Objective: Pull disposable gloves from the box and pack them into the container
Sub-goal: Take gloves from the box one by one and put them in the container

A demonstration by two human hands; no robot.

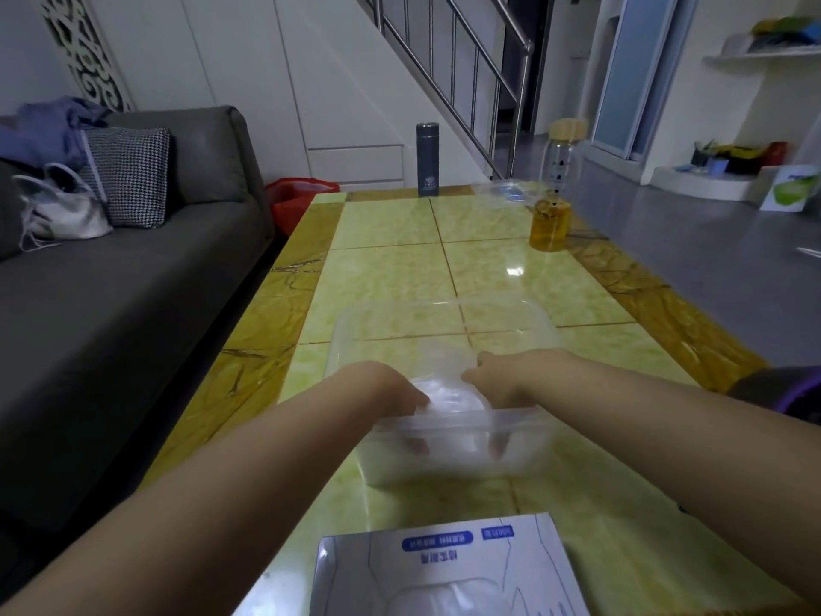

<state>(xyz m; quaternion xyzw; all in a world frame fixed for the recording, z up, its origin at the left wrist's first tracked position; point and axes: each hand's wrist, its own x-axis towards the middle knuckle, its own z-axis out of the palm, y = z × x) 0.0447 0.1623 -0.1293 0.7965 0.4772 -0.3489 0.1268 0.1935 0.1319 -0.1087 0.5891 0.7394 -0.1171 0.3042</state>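
Observation:
A clear plastic container (448,466) stands on the tiled table, its hinged lid (444,315) lying open behind it. Crumpled translucent gloves (448,393) fill its middle. My left hand (388,386) and my right hand (495,375) both reach down into the container, one on each side of the gloves. Their fingertips show through the near wall, pressing the gloves down. The white and blue glove box (444,566) lies at the near edge of the table, its opening facing up with gloves visible inside.
At the far end of the table stand a grey thermos (427,160), a jar of yellow liquid (550,226), a clear bottle with a wooden cap (564,157) and another clear box (502,193). A grey sofa (133,282) runs along the left.

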